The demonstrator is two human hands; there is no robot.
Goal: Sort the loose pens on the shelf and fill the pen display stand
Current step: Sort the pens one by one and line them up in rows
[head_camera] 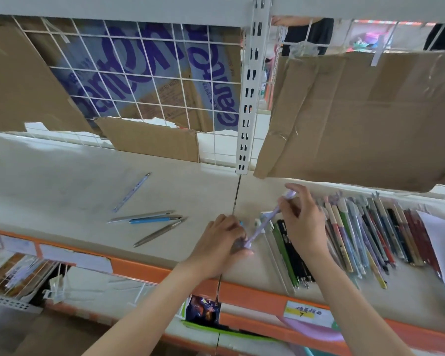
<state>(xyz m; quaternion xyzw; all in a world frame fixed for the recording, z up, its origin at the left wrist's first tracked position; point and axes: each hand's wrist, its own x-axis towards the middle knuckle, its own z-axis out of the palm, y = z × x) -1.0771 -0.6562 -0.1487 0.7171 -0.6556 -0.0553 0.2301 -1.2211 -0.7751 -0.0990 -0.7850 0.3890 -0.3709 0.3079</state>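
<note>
Two bare hands meet over a pale shelf (62, 176), both on one lilac pen (263, 222) that slants from the 1 o'clock end down to the 7 o'clock end. The right hand (303, 222) pinches the pen's upper part between thumb and fingers, its index finger lifted and nearly straight above the cap. The left hand (221, 242) curls round the pen's lower end; its fingertips are hidden behind the knuckles, and motion blur smears the pen tip there. Just right of the hands, at about 3 o'clock, lies the clear stand (272, 242) with a green pen and black pens in its slots; the right wrist covers part of it, so its edges are hard to trace. Further right, a row of pens (370, 235) in many colours lies side by side, ending beside a white sheet cut off by the frame edge. Left of the hands, at 9 to 10 o'clock, four loose pens (149, 218) lie apart on the shelf. Cardboard (357, 111) hangs above.
</note>
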